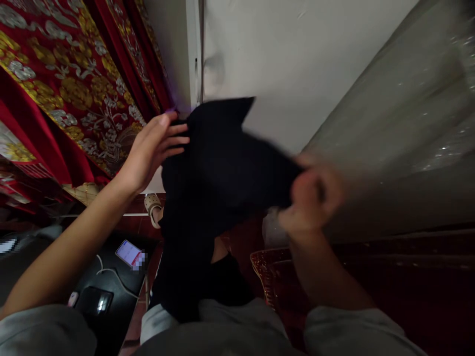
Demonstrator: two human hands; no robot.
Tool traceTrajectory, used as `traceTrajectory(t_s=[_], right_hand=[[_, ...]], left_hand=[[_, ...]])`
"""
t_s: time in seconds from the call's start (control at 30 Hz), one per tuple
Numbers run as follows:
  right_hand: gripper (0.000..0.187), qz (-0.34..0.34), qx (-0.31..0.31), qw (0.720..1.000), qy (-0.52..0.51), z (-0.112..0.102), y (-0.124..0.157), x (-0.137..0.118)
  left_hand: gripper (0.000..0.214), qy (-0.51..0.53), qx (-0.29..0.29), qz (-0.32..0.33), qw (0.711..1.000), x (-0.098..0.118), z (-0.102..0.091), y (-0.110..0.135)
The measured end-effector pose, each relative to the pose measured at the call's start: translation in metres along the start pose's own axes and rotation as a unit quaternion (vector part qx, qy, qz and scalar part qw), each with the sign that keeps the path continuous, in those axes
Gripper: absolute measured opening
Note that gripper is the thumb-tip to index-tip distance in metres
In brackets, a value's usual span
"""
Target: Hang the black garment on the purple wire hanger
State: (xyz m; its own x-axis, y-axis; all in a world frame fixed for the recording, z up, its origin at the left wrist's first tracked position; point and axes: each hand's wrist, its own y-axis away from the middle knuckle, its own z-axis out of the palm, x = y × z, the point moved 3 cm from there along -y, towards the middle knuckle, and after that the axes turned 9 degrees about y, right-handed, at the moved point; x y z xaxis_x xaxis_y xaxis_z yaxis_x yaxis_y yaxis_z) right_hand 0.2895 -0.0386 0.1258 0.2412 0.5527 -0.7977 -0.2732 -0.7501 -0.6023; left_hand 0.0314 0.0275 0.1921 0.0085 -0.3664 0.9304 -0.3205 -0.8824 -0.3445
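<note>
While the blurred right hand (311, 198) grips the black cloth (218, 163) at its right end, the left hand (150, 151) meets its left edge, fingers outstretched, pinch can't tell; cloth hangs between both.

The right grip (311, 198) is blurred, its exact hold on the dark cloth (222, 163) unclear.

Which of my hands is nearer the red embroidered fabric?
Left. Your left hand appears beside the red embroidered fabric, at the edge of the dark cloth; your right hand is farther off, holding the cloth's opposite side.
</note>
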Motion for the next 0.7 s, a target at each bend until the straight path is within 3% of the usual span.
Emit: traceTrajectory(t_s=[0.03,0.1,0.13,0.17,0.2,0.27,0.33,0.37,0.43,0.53,0.6,0.7], right_hand=[[0.04,-0.076,-0.112,0.991,-0.009,0.008,0.012,-0.013],[0.041,-0.238,-0.287,0.926,-0.058,0.019,0.031,-0.036],[0.04,-0.288,-0.345,0.89,-0.072,0.022,0.034,-0.041],[0.038,-0.307,-0.361,0.878,-0.069,0.023,0.032,-0.043],[0.033,-0.292,-0.334,0.895,-0.044,0.022,0.023,-0.04],[0.022,-0.231,-0.223,0.946,0.053,0.018,-0.003,-0.023],[0.021,-0.171,-0.111,0.97,0.132,0.014,-0.029,0.003],[0.029,-0.142,-0.085,0.975,0.146,0.014,-0.039,0.018],[0.045,-0.072,-0.143,0.98,0.121,0.019,-0.052,0.05],[0.056,0.087,-0.265,0.96,0.018,0.027,-0.05,0.09],[0.061,0.171,-0.24,0.955,-0.033,0.025,-0.046,0.103],[0.056,0.209,-0.138,0.965,-0.073,0.022,-0.054,0.105]], left_hand=[[0.038,0.035,-0.006,-0.046,0.998,-0.001,0.004,0.002],[0.025,0.055,-0.012,-0.112,0.992,-0.004,0.007,0.012],[0.021,0.045,-0.015,-0.124,0.991,-0.006,0.007,0.019],[0.025,0.025,-0.025,-0.127,0.991,-0.007,0.006,0.026],[0.03,0.0,-0.044,-0.125,0.991,-0.007,0.005,0.032],[0.032,-0.055,-0.11,-0.117,0.985,-0.003,0.001,0.044],[0.028,-0.113,-0.183,-0.115,0.97,0.006,-0.004,0.051],[0.026,-0.138,-0.209,-0.112,0.962,0.012,-0.007,0.052],[0.021,-0.18,-0.226,-0.092,0.953,0.023,-0.014,0.047],[0.016,-0.215,-0.165,-0.043,0.962,0.026,-0.028,0.028],[0.009,-0.215,-0.096,-0.012,0.972,0.02,-0.038,0.014],[0.02,-0.184,0.024,0.081,0.979,0.008,-0.048,0.001]])
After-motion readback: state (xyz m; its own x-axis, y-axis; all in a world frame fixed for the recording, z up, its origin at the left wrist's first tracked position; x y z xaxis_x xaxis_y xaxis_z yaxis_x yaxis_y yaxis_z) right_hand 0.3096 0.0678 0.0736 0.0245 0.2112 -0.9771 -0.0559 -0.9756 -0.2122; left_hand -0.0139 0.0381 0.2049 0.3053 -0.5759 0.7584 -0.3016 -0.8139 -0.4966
